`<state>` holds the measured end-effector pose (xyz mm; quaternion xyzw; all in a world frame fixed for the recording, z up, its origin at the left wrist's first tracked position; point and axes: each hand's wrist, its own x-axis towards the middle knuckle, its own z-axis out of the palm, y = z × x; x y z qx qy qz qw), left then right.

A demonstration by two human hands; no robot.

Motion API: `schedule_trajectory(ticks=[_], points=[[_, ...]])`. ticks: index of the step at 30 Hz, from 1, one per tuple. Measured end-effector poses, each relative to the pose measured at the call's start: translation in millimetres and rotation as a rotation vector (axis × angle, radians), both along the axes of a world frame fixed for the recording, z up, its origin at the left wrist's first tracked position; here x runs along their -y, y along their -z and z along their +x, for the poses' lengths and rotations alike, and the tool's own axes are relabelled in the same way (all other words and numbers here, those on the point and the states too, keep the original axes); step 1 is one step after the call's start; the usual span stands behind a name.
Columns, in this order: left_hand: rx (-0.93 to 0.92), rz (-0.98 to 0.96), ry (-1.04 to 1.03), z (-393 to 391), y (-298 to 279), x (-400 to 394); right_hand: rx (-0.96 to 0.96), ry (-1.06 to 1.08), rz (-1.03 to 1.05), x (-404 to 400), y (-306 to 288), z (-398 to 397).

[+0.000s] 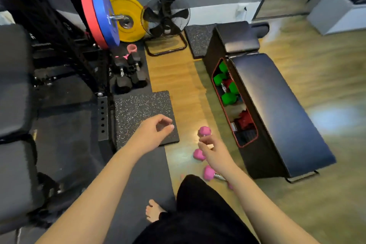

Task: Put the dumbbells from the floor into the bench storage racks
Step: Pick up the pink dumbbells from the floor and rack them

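A pink dumbbell (203, 131) lies on the wooden floor beside the bench. My right hand (213, 151) curls round its handle, between its two pink heads. A second pink dumbbell (209, 172) lies just nearer me, its far head partly hidden by my right forearm. My left hand (153, 132) hovers over a speckled rubber tile (138, 109), fingers loosely curled and holding nothing. The black bench (277, 105) stands to the right. Its side storage rack (237, 140) is open toward me and holds green dumbbells (227, 98) and red dumbbells (245, 120).
Black hex dumbbells (126, 77) and another pink dumbbell (131, 48) lie by the power rack (59, 35) at the left. Weight plates (99, 16) and a floor fan (165, 16) stand against the back wall. My bare foot (153, 211) rests on the grey mat.
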<state>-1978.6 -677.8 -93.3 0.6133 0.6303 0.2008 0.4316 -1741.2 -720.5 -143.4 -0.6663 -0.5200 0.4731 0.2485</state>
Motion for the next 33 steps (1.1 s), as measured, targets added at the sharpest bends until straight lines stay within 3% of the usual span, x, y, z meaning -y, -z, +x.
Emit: schedule_trajectory(ticks=[9,20,33], points=[[0.055,-0.057,0.27,56,16,-104,-0.041,0.306,-0.107,-48,22,28],[-0.016,-0.059,0.219,73,5,-256,-0.049,0.367,-0.052,-202,2,65],[-0.056,-0.017,0.629,178,-3,-329,-0.161,0.731,-0.074,-194,12,94]])
